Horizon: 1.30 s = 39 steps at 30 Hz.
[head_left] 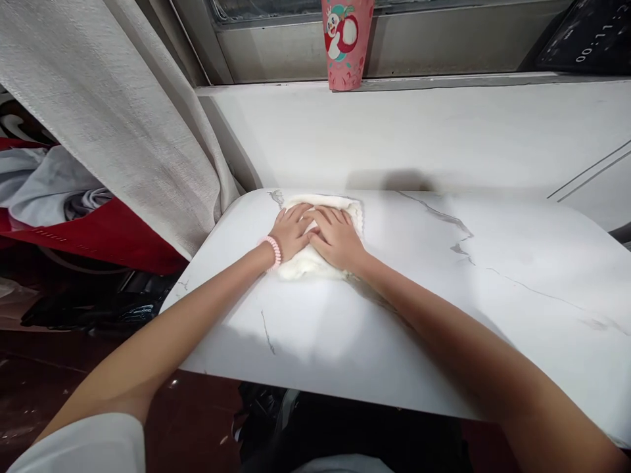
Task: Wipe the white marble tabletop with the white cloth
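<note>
A cream-white cloth (310, 268) lies on the white marble-patterned table (419, 309), toward its back left part. On top of it my left hand (290, 231) rests flat with fingers stretched out, a pink coiled band around the wrist. My right hand (338, 238) presses flat on the same cloth, its fingers extended. The two hands touch near the thumbs. Between them and underneath, part of the cloth is hidden.
A pink patterned cup (346, 46) stands on the window ledge behind the table. At the top right is a dark screen (591, 39) with digits. A pale curtain (128, 98) hangs at the left, beside a red container (108, 240) with clothes.
</note>
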{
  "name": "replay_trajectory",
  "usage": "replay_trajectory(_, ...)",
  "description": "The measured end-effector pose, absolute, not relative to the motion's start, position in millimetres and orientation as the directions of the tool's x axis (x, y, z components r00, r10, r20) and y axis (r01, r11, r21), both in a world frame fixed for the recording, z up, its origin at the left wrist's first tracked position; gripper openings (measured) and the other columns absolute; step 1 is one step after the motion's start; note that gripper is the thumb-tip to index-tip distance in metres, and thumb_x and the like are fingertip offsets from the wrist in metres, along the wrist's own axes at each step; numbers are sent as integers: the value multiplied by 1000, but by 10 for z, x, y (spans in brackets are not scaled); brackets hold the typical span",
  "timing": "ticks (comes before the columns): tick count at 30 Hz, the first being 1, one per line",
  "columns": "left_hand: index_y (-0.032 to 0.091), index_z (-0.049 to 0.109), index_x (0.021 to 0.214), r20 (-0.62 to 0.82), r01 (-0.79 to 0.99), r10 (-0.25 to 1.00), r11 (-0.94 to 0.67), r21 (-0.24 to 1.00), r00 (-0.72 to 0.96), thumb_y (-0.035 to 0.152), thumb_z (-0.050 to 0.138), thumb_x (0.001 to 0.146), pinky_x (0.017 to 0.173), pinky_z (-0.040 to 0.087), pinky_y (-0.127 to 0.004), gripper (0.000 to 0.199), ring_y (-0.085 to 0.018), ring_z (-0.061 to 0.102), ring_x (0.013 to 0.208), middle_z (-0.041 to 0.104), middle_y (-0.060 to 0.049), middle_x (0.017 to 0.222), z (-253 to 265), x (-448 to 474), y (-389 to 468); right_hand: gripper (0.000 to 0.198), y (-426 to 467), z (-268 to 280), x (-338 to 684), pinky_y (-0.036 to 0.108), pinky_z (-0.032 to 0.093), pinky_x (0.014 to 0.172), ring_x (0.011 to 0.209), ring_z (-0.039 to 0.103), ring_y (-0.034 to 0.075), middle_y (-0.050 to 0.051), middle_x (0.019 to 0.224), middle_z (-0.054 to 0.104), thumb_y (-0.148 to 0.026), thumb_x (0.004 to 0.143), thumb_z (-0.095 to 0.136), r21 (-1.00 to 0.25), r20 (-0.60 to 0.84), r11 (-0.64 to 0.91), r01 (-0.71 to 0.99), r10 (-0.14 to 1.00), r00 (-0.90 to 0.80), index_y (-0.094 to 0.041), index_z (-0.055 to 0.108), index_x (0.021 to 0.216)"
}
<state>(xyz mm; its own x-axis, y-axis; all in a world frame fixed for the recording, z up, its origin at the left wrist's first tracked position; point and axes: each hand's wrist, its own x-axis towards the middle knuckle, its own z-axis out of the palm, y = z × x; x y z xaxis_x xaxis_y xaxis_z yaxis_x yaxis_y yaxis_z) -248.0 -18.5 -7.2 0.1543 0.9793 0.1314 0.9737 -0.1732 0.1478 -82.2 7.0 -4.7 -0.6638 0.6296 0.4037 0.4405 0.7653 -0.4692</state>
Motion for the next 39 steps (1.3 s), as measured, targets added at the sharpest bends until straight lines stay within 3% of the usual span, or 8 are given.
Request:
replay_trajectory(9, 23, 45, 142, 159, 954, 963, -245, 175, 218, 39, 31, 98, 118, 21, -47, 49, -26, 29, 142, 38, -9, 153, -146, -2528, 701, 39, 701, -84, -922, 44, 28, 109, 119, 49, 25, 6, 126, 61, -20, 86, 38, -548, 432, 662, 512, 748, -505, -21, 57, 120)
replay_trajectory(14, 19, 41, 144, 96, 961, 964, -258, 100, 249, 36, 31, 98, 117, 21, -51, 50, -27, 27, 144, 36, -13, 154, -80, -2436, 776, 37, 701, -116, -946, 47, 22, 113, 121, 48, 25, 6, 125, 61, -20, 87, 37, -561, 426, 586, 585, 810, -403, -22, 57, 118)
replay_trajectory(20, 17, 41, 144, 27, 945, 945, -326, 28, 325, 31, 34, 98, 117, 20, -52, 48, -26, 23, 146, 31, -13, 157, 61, -2225, 557, 40, 471, -105, -768, 47, 19, 115, 128, 43, 24, 10, 139, 52, -23, 89, 38, -522, 401, 549, 653, 833, -380, -18, 54, 126)
replay_trajectory(26, 15, 43, 143, 24, 979, 979, -203, 24, 202, 33, 30, 99, 117, 19, -55, 49, -26, 21, 147, 29, -14, 158, 77, -1859, -52, 42, 125, -59, -326, 50, 17, 117, 138, 34, 25, 11, 146, 45, -24, 91, 37, -500, 330, 672, 547, 731, -597, -18, 51, 130)
replay_trajectory(32, 15, 51, 136, 32, 991, 991, -128, 33, 127, 40, 30, 99, 115, 24, -59, 50, -30, 26, 146, 30, -15, 157, 107, -1504, -1028, 47, -485, -23, 116, 55, 13, 118, 141, 29, 27, 15, 149, 40, -27, 88, 45, -462, 313, 817, 345, 514, -799, -16, 48, 133)
replay_trajectory(35, 12, 50, 138, 15, 992, 993, -120, 44, 120, 43, 28, 99, 114, 24, -62, 54, -34, 25, 145, 29, -18, 157, 121, -1328, -1460, 51, -794, 39, 358, 56, 12, 119, 143, 27, 28, 14, 149, 40, -30, 84, 55, -527, 283, 811, 254, 449, -848, -18, 49, 133)
replay_trajectory(39, 8, 35, 148, 50, 972, 977, -213, 97, 209, 49, 28, 99, 114, 16, -67, 64, -37, 20, 146, 25, -23, 157, 119, -1163, -1804, 51, -1063, 142, 661, 54, 15, 120, 144, 27, 25, 9, 150, 40, -32, 85, 61, -618, 223, 749, 242, 461, -859, -23, 49, 134)
